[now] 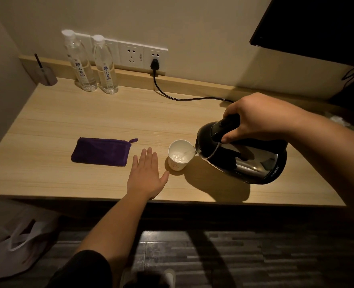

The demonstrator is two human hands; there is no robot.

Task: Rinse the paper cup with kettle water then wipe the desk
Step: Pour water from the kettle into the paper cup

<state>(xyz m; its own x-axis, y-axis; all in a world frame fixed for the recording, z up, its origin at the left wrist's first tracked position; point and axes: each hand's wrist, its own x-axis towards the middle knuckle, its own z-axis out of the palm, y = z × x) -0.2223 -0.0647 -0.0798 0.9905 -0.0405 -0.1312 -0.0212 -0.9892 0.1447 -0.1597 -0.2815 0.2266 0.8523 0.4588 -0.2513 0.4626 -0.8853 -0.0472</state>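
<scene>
Head view: right hand [255,119] clenched on kettle [242,154] handle, spout at cup [180,154] right rim. Left hand [146,173] flat, fingers together, just left of cup; cloth [101,151] further left.

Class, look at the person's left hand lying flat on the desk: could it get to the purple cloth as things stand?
Probably yes. The left hand lies open and empty on the desk, just right of the purple cloth, with only bare wood between them. The paper cup stands on its other side.
</scene>
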